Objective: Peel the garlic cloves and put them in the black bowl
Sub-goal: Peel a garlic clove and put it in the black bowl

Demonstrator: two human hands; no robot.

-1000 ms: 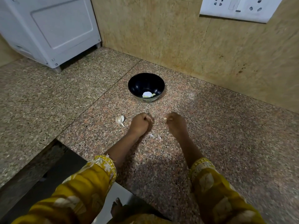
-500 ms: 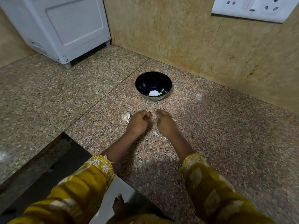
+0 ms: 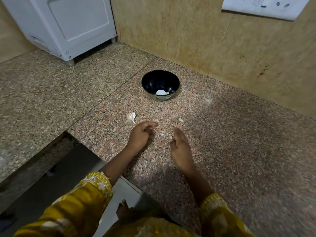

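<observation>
The left hand (image 3: pixel 142 135) has its fingers curled, perhaps pinching a clove; I cannot tell. The right hand (image 3: pixel 180 146) holds nothing, fingers straight. An unpeeled white garlic clove (image 3: pixel 131 116) lies just left, with the round black bowl (image 3: pixel 150 81) farther off. A careless wrist could sweep the clove off the speckled granite table (image 3: pixel 239 151).

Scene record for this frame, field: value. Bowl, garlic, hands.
left hand: fingers curled, contents unclear
right hand: open, blurred, holds nothing
bowl: black, on counter, pale peeled garlic inside
clove: unpeeled, on counter, left of left hand
small piece: on counter beyond right hand
peel scraps: on counter between the hands
</observation>
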